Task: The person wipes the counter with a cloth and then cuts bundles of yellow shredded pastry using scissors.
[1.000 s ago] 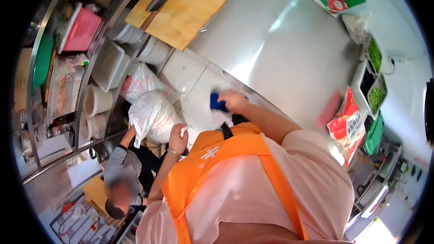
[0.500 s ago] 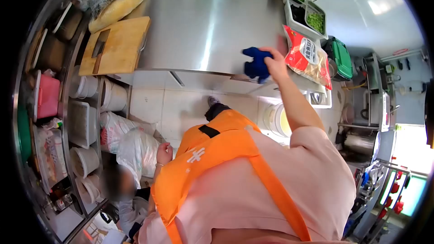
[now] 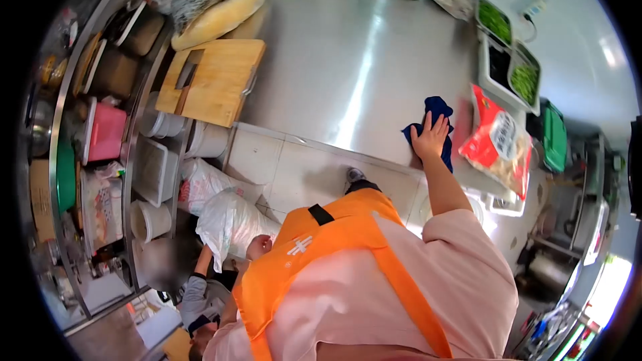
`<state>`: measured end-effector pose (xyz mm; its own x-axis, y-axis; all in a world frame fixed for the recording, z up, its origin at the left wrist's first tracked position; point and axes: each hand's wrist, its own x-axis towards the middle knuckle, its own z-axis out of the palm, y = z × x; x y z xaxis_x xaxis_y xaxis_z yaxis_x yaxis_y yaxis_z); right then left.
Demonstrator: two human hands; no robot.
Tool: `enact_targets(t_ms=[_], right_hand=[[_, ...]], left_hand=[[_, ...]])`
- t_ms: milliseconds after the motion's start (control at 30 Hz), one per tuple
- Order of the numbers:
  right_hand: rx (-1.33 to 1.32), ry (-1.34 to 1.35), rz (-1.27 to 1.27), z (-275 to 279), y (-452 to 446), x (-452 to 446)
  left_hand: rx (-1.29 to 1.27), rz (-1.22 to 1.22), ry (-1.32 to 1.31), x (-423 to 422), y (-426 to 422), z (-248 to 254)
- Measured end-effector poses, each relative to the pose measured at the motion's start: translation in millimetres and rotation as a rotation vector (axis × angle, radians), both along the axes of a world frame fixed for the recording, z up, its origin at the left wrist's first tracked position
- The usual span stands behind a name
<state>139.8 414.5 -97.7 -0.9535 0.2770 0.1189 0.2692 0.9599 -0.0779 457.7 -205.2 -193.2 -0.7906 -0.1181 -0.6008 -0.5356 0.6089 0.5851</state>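
My right hand [image 3: 431,138] lies flat with fingers spread on a dark blue cloth [image 3: 438,106], pressing it against the steel table [image 3: 314,60] near its front right edge. A red and white bag of food [image 3: 498,139] lies just to the right of the cloth. At my left side, by the orange apron [image 3: 348,227], is my left hand [image 3: 259,247], its fingers curled; whether it holds anything is hidden. White plastic sacks [image 3: 231,224] stand on the floor just beyond it.
A wooden board [image 3: 221,80] with a cleaver lies at the table's left end. Trays of chopped greens [image 3: 525,81] stand at the right. Shelves with tubs [image 3: 150,220] line the left. Another person's grey sleeve [image 3: 195,294] is at lower left, beside the sacks.
My right hand has moved from below the table edge up and right onto the tabletop, and its fingers have spread over the cloth. My left hand has lowered toward the apron. The view has shifted.
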Motion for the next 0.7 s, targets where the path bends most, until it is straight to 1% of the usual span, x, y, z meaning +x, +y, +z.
enact_targets(t_ms=[33,67,133,167,200,267,333,400,433,500,567,633,667,700], right_hand=[[-0.008,-0.025,0.039,3,-2,-24],[-0.008,0.0,0.087,3,-4,-49],[-0.01,0.041,0.161,-2,-16,-103],[-0.014,0.04,0.206,-3,-26,-129],[-0.017,0.021,0.25,-3,-37,-156],[-0.039,0.024,0.369,-5,-68,-203],[-0.047,0.049,0.509,-11,-108,-243],[-0.091,0.081,0.63,-7,-156,-273],[-0.088,0.099,0.691,-11,-178,-285],[-0.083,0.11,0.788,-15,-219,-308],[-0.116,0.067,0.894,-11,-261,-319],[-0.165,0.037,1.044,-9,-301,-312],[-0.207,0.026,1.137,-8,-321,-300],[-0.222,0.016,1.249,-5,-338,-282]], left_hand=[[-0.223,-0.076,-0.013,-19,39,60],[-0.23,-0.037,-0.026,-30,54,77],[-0.152,0.064,-0.116,-35,70,93],[-0.176,0.088,-0.065,-32,77,87],[-0.185,0.131,-0.068,-39,87,95],[-0.096,0.16,0.048,-75,118,136],[0.345,0.538,0.032,-111,142,152],[0.555,0.592,0.053,-157,172,193],[0.552,0.629,0.055,-166,180,198],[0.642,0.545,0.195,-176,192,203],[0.664,0.625,0.192,-175,199,210],[0.698,0.745,0.208,-175,204,223],[0.701,0.752,0.201,-177,205,229],[0.644,0.778,0.248,-177,208,236]])
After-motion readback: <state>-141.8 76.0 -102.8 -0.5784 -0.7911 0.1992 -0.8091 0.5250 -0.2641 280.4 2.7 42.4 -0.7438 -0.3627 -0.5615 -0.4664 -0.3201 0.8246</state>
